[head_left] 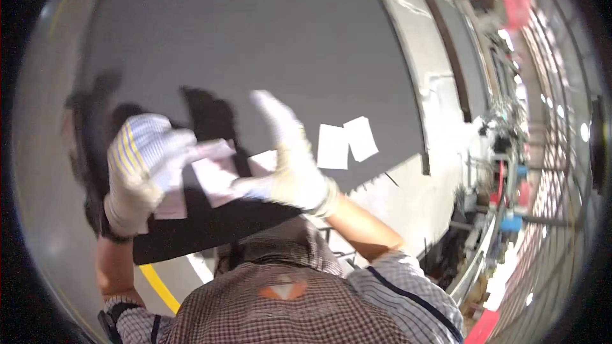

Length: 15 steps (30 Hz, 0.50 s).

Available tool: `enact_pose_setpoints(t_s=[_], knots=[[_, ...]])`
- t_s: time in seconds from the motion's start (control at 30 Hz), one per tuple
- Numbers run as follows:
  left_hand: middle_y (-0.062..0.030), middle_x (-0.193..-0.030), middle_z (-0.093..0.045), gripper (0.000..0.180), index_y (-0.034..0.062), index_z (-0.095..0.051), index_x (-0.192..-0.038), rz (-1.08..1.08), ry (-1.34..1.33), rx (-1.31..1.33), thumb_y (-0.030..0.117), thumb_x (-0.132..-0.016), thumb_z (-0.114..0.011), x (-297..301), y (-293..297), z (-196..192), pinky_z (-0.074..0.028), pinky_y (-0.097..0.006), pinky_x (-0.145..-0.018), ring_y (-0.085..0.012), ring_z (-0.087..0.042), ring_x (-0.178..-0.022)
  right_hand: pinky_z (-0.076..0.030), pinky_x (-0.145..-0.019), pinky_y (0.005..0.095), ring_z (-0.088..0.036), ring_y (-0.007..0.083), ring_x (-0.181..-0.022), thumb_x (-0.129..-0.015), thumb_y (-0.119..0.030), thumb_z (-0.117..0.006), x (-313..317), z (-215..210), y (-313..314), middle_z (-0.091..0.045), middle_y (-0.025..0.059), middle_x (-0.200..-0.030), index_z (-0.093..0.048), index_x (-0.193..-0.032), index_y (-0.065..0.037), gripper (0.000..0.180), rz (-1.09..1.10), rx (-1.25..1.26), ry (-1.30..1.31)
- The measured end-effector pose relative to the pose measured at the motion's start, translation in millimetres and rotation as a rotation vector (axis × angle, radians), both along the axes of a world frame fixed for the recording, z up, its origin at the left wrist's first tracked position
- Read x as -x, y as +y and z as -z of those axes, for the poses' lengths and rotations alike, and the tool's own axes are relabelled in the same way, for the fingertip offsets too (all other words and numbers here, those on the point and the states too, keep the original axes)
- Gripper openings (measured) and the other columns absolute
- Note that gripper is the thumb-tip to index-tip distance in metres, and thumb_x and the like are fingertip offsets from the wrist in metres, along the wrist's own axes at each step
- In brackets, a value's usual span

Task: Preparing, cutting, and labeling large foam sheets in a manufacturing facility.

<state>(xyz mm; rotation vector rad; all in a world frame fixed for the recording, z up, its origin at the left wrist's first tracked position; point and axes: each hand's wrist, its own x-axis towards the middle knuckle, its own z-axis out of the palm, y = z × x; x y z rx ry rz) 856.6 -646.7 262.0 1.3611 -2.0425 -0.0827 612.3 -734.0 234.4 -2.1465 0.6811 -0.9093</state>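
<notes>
Both my hands wear white knit gloves above a dark tabletop [255,32]. My left hand [143,162] is closed at the left, its blurred fingertips against the end of a pinkish-white paper slip [215,181]. My right hand [290,169] is open, with its fingers stretched away from me and its thumb apart, near the slip's right edge. Another pale slip [172,205] lies below my left hand, and part of one more pale slip [262,162] shows between my right thumb and fingers. Motion smears the slips near my hands.
Right of my right hand, two white slips [333,147] lie side by side on the tabletop. The table's near edge runs close to my body. A yellow floor line [159,288] shows below it. Racks and red and blue equipment stand at the far right.
</notes>
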Motion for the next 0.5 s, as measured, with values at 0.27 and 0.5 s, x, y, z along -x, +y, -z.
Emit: enact_pose_setpoints(t_s=[0.27, 0.5], knots=[[-0.0143, -0.120, -0.064, 0.040, 0.0004, -0.058, -0.126, -0.382, 0.418, -0.320, 0.010, -0.087, -0.060, 28, 9, 62, -0.044, -0.036, -0.100, -0.0287, -0.060, -0.112, -0.053, -0.073, 0.0291, -0.064, 0.0165, -0.081, -0.080, 0.010, -0.056, 190, 0, -47, -0.065, 0.0100, -0.090, -0.062, -0.099, 0.001, 0.022, 0.502, -0.244, 0.230], [-0.0200, -0.135, -0.055, 0.056, -0.0014, -0.049, -0.135, -1.332, -0.195, -0.380, 0.037, -0.096, -0.059, -264, 137, 204, -0.038, -0.039, -0.109, -0.0343, -0.049, -0.128, -0.049, -0.096, 0.0358, -0.063, 0.0294, -0.103, -0.078, 0.007, -0.060, 300, 115, -199, -0.064, 0.0163, -0.114, -0.053, -0.126, 0.002, 0.049, 0.664, 0.002, 0.389]])
